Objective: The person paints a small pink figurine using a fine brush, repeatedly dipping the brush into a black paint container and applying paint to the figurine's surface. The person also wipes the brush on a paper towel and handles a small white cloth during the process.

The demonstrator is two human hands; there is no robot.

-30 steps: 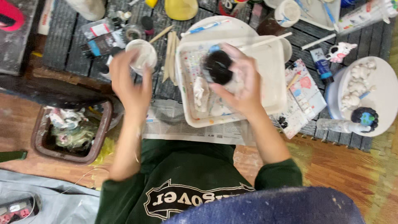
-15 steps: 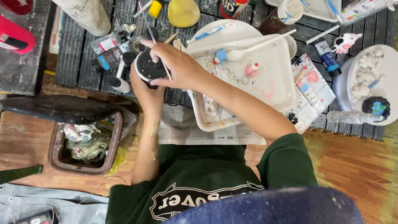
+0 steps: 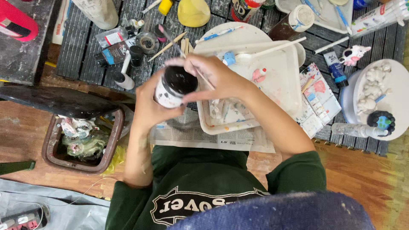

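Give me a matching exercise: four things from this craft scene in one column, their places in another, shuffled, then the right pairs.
Things:
1. small paint jar
2. paintbrush
3. brown bin
4. white tray

Places:
A. on the floor, at the picture's left
B. in the left hand
C. on the slatted table, above the newspaper
D. in the right hand

Pairs: 1-B, 2-D, 3-A, 4-C

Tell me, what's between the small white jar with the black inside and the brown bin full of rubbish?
In the head view, only the person's left hand, gripping the small white jar, then dark table edge before the brown bin.
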